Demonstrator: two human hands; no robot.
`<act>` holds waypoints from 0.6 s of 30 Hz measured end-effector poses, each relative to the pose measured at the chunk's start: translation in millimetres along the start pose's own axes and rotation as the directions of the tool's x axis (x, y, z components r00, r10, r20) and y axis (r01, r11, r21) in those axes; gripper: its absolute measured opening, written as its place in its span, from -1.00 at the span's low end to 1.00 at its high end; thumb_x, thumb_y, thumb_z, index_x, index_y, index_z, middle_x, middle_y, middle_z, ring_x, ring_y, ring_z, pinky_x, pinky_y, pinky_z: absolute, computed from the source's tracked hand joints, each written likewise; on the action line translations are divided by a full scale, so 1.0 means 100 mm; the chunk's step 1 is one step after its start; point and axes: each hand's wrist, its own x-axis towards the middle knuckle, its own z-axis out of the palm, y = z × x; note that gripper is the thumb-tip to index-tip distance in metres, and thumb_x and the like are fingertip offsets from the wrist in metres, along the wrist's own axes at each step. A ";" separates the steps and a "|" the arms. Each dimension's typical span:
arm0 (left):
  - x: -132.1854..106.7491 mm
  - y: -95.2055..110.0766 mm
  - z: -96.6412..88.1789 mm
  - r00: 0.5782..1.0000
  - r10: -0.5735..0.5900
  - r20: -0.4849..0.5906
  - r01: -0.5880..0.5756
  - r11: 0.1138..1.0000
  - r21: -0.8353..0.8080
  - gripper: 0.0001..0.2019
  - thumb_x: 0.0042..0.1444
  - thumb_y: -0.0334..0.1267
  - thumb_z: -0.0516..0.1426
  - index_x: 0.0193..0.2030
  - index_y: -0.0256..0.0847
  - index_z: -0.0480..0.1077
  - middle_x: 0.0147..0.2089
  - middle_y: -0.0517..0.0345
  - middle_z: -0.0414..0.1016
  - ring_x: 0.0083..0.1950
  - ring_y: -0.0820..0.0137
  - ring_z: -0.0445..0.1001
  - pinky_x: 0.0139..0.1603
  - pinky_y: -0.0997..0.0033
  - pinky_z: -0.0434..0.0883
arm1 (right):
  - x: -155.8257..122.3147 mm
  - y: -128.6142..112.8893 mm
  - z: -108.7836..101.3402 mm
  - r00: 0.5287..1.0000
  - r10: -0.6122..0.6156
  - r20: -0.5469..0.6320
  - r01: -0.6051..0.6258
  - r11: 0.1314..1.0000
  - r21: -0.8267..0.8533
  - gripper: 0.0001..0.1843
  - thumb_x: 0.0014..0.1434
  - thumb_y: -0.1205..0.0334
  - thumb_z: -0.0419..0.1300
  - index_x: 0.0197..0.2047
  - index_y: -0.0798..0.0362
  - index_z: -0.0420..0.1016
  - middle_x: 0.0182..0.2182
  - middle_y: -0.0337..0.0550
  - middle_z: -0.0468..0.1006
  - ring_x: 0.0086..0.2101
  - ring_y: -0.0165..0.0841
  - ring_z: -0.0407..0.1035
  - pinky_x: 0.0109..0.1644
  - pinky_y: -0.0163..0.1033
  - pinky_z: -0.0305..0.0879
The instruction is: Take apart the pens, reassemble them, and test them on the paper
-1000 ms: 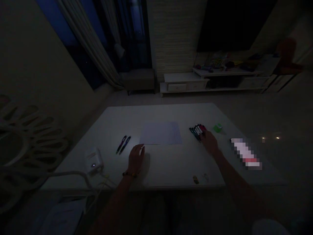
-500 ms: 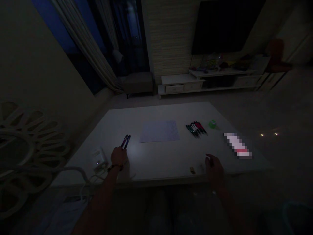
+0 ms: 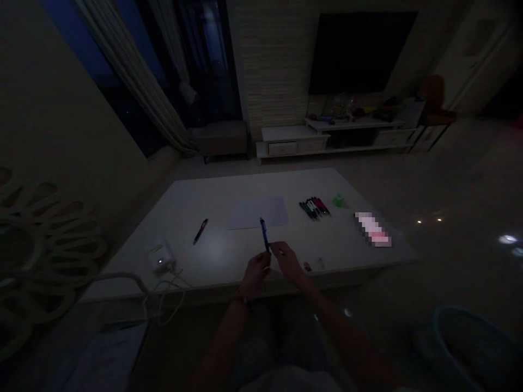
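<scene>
A blue pen (image 3: 265,235) stands tilted above the near half of the white table, its upper end in front of a sheet of paper (image 3: 241,214). My left hand (image 3: 256,270) is closed round the pen's lower end. From the right, the fingers of my right hand (image 3: 286,257) pinch the same pen just above; the exact grip is dim. A dark pen with a pinkish barrel (image 3: 200,232) lies alone on the left. Several pens (image 3: 314,208), green, white, black and red, lie side by side right of the paper.
A small green object (image 3: 338,200) and a blurred-out flat device (image 3: 372,230) lie on the right of the table (image 3: 212,190). At left sits a white box (image 3: 159,256) with cables. A small brownish item (image 3: 307,267) lies near the front edge.
The blue pen has left its place beside the pinkish one and moved right with my left hand. My right hand has come left to meet it. The view has shifted slightly.
</scene>
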 end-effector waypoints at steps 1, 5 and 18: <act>-0.01 -0.01 0.07 1.000 0.001 0.025 -0.001 1.000 0.011 -0.57 -0.06 0.13 0.13 -0.29 -0.24 0.38 -0.38 0.18 0.32 -0.37 0.52 0.30 -0.37 0.53 0.25 | 0.03 -0.03 0.03 1.000 0.000 0.005 0.000 1.000 0.000 -0.66 0.12 0.01 0.02 -0.29 0.04 0.51 -0.22 -0.06 0.49 -0.19 -0.30 0.37 -0.17 -0.25 0.28; -0.01 0.02 0.05 0.986 0.140 -0.087 -0.108 0.948 0.300 -0.55 0.03 0.11 0.06 -0.20 -0.27 0.40 -0.32 0.04 0.41 -0.31 0.37 0.39 -0.32 0.39 0.33 | 0.08 0.02 -0.03 0.999 0.048 -0.009 -0.048 0.998 -0.043 -0.69 0.10 0.04 0.07 -0.33 0.08 0.50 -0.36 -0.09 0.53 -0.33 -0.33 0.41 -0.26 -0.27 0.27; 0.33 0.03 -0.27 0.768 0.533 0.355 -0.360 -0.100 0.928 -0.79 0.23 -0.31 -0.08 -0.09 -0.16 0.33 -0.21 0.03 0.44 -0.10 0.28 0.38 0.05 0.14 0.20 | 0.25 0.34 -0.13 0.964 0.261 0.054 -0.263 0.964 0.031 -0.50 -0.02 -0.20 0.11 -0.61 0.11 0.38 -0.76 -0.27 0.29 -0.71 -0.48 0.15 -0.61 -0.36 0.06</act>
